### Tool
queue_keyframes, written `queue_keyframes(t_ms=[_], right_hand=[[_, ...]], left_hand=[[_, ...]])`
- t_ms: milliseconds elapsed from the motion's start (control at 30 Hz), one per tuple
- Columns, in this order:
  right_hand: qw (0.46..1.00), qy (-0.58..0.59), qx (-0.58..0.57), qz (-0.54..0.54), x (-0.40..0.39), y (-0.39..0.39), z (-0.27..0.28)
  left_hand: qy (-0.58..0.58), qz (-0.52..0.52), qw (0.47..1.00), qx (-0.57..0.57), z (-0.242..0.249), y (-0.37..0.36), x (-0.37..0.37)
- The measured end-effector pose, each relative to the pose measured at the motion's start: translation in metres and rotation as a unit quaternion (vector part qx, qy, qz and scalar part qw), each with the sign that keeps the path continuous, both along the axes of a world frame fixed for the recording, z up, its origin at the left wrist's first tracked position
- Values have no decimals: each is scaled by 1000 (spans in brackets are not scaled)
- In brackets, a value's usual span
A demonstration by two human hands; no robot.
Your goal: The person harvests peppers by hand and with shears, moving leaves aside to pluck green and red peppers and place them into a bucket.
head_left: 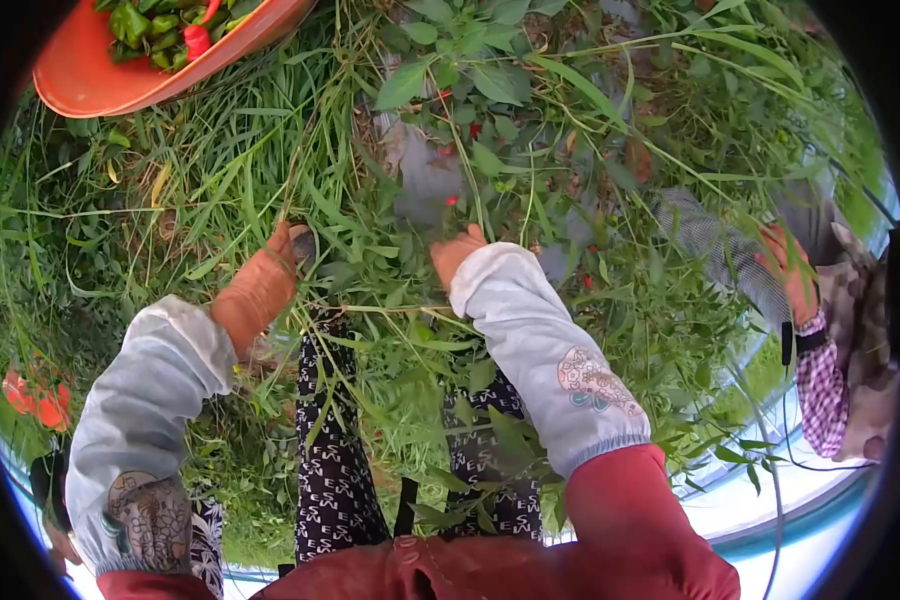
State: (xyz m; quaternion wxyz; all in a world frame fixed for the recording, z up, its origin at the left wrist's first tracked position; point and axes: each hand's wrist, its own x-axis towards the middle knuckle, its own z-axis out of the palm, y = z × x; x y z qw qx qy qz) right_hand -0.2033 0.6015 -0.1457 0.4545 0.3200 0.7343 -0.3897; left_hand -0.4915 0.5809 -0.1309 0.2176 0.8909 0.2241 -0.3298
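Observation:
Both my hands wear orange gloves and pale sleeve covers. My left hand is curled around green stems in the tall grass. My right hand reaches into a leafy pepper plant; its fingers are hidden behind the leaves. A small red pepper hangs just beyond that hand, and others show deeper in the plant. An orange basin holding green and red peppers sits at the upper left.
Another person's orange-gloved hand, with a checked sleeve, works in the plants at the right. My patterned trouser legs stand in the weeds below. Dense grass and stems cover the ground.

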Motion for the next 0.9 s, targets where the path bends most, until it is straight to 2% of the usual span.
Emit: queue_keyframes(t_ms=[67,100,133,167,267,300,333,367,433,500,567,600,633,667,733,767,833,900], right_hand=[[996,82,44,8,8,7,21],[989,128,65,-40,10,17,41],[989,127,66,-39,16,22,56],[971,192,102,-96,25,27,69],[906,322,142,-234,68,29,99],[812,438,199,-331,106,-5,70],[815,380,119,-421,120,2,91],[760,332,22,-558,133,2,110],[533,242,-147,-797,161,-12,130],[324,202,-225,-896,182,-29,137],[186,186,-257,-930,188,-46,135],[148,184,-261,-936,187,-57,133],[143,192,-252,-938,187,-68,129],[158,212,-245,-933,185,-77,126],[191,247,-222,-924,181,-96,120],[201,260,-211,-920,180,-105,117],[229,284,-188,-912,175,-119,108],[251,305,-167,-904,171,-131,99]], left_hand=[[-5,16,1000,10,-7,1,-2],[-7,22,1000,15,-9,2,-3],[-9,30,999,19,-11,3,-4],[-11,35,999,24,-13,3,-4],[-14,50,998,33,-23,1,-7],[-14,57,998,35,-26,1,-9],[-19,66,997,37,-30,0,-11],[-19,72,996,40,-32,0,-10],[-19,83,995,44,-38,-5,-13],[-29,89,994,47,-40,-7,-15],[-33,109,993,42,-33,-5,-11],[-47,122,991,39,-27,-2,-5],[-23,208,977,-41,-23,0,5],[-23,204,978,-41,-13,9,19],[-52,266,957,-106,8,24,47],[-80,254,959,-99,18,30,63],[-66,310,935,-161,43,40,106],[-258,416,858,-155,57,24,142]])
